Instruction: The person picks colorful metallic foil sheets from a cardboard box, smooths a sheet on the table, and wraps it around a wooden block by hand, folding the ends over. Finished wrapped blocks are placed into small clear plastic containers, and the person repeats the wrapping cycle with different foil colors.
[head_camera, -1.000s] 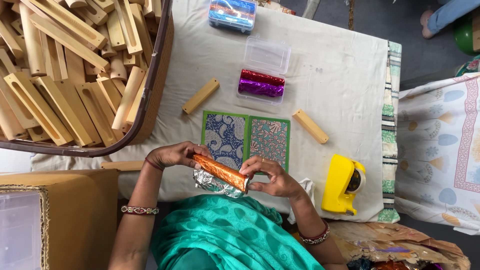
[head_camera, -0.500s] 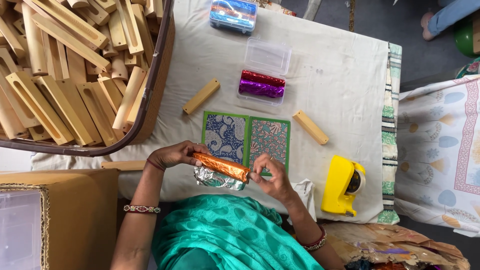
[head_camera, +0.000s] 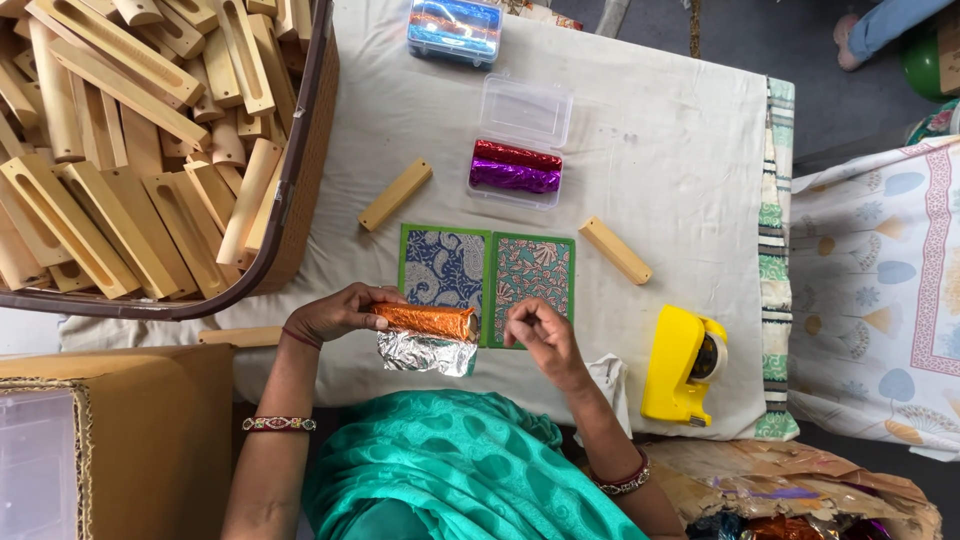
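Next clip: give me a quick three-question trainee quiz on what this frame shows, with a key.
1. True or false: the left hand grips the orange foil-wrapped block at one end.
2. Which colours are the two wrapped blocks in the open clear plastic box? A) red and purple B) green and gold C) blue and silver
3. Fill in: the yellow tape dispenser lies on the white cloth nearer the person's ____ hand.

Key
1. True. The right hand is beside the block's other end, apart from it; loose silver foil hangs under the block.
2. A
3. right
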